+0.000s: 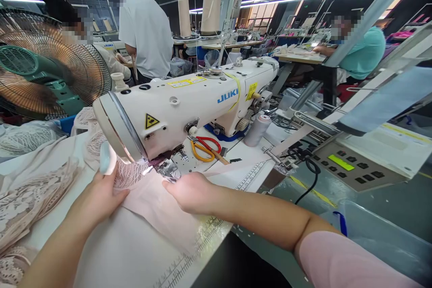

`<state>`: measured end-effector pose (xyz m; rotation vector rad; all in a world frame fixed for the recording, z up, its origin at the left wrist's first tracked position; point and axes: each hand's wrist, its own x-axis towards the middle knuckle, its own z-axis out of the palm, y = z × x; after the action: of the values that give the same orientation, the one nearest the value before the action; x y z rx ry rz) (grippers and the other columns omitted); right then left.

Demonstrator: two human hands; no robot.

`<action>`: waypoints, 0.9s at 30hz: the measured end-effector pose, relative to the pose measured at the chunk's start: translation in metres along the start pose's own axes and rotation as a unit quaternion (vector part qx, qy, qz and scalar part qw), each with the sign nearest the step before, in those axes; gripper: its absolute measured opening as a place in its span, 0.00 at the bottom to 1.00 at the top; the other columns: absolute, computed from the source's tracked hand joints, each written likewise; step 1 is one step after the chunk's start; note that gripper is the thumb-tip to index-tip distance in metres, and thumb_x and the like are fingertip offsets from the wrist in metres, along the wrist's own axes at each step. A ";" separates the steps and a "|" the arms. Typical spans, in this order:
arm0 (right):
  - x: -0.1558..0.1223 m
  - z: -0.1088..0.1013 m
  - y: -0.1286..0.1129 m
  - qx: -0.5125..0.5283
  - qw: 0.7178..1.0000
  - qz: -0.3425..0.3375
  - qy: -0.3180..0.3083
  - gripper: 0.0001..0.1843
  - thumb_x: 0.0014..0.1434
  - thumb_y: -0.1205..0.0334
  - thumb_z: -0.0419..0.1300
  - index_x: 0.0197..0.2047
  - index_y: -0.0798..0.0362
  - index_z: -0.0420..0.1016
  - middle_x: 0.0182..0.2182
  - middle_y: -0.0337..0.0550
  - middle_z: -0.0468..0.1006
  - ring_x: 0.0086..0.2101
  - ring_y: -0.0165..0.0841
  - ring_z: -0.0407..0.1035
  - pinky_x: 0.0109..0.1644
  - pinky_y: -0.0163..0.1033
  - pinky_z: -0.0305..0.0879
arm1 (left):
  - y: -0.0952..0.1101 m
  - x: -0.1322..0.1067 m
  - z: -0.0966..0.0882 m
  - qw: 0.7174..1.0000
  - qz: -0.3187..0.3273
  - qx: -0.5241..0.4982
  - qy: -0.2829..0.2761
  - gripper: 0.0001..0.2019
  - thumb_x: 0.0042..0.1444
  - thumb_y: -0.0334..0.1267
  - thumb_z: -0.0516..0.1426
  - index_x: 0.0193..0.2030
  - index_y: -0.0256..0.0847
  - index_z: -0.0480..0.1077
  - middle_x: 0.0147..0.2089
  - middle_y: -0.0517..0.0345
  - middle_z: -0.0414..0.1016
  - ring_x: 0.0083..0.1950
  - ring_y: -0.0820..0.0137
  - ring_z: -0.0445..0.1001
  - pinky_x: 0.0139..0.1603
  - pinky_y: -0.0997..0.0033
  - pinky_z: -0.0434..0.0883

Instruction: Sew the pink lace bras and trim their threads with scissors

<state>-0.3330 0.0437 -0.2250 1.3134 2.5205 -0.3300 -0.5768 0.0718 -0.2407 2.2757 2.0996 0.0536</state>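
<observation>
A pale pink fabric piece with a lace part [158, 216] lies under the needle area of a white JUKI sewing machine [199, 99]. My left hand [96, 198] rests on the lace side, left of the presser foot [168, 168], thumb and fingers spread; some fingertips are hidden. Close to the foot's right side, my right hand [191, 192] is closed on the fabric, thumb toward the foot and the other fingers curled out of sight. A pale tape [232, 164] runs in from the right toward the foot.
Scissors with red and orange handles [204, 148] and a grey thread cone [258, 129] sit behind the foot. More lace pieces [37, 198] lie at left. A control box [351, 164] stands at right, a fan [37, 67] at left. Other people are in the background.
</observation>
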 end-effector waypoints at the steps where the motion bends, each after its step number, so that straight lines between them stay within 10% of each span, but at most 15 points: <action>1: 0.000 0.000 0.000 0.000 1.000 0.000 0.000 0.34 0.52 0.70 0.55 0.63 0.52 0.56 0.32 0.46 0.79 0.33 0.41 0.74 0.26 0.37 0.62 | 0.000 0.000 0.000 1.000 -0.003 -0.002 -0.004 0.34 0.56 0.47 0.48 0.66 0.30 0.49 0.68 0.36 0.51 0.53 0.48 0.71 0.48 0.58 0.69; 9: -0.005 -0.002 0.002 0.015 1.000 -0.011 0.010 0.33 0.51 0.71 0.54 0.61 0.52 0.58 0.32 0.45 0.79 0.32 0.39 0.73 0.25 0.36 0.58 | 0.020 -0.006 -0.017 0.996 -0.037 0.080 0.017 0.28 0.59 0.45 0.46 0.60 0.26 0.58 0.64 0.28 0.58 0.54 0.41 0.70 0.48 0.49 0.70; 13: -0.025 0.002 0.015 0.019 0.996 -0.072 0.052 0.20 0.53 0.70 0.53 0.50 0.53 0.67 0.32 0.44 0.77 0.31 0.36 0.70 0.25 0.36 0.50 | 0.073 -0.037 -0.022 0.994 0.092 0.066 -0.007 0.23 0.63 0.40 0.41 0.56 0.32 0.67 0.62 0.38 0.65 0.59 0.52 0.68 0.53 0.56 0.71; 18: -0.055 0.019 0.038 -0.002 0.987 -0.138 0.083 0.11 0.60 0.65 0.51 0.43 0.52 0.72 0.33 0.43 0.71 0.30 0.31 0.62 0.26 0.36 0.43 | 0.125 -0.069 -0.017 0.954 0.231 0.093 -0.164 0.22 0.59 0.37 0.51 0.60 0.36 0.66 0.63 0.46 0.66 0.55 0.58 0.71 0.53 0.60 0.72; 27: -0.058 0.024 0.037 -0.012 0.986 -0.141 0.087 0.19 0.58 0.69 0.52 0.52 0.48 0.70 0.35 0.44 0.68 0.31 0.31 0.57 0.28 0.35 0.43 | 0.114 -0.061 -0.020 0.943 0.241 0.118 -0.197 0.26 0.57 0.32 0.52 0.63 0.35 0.62 0.67 0.48 0.60 0.54 0.55 0.69 0.55 0.53 0.70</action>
<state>-0.2673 0.0132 -0.2298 1.0151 2.8544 -0.2514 -0.4692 0.0019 -0.2138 2.6045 1.3878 -0.6127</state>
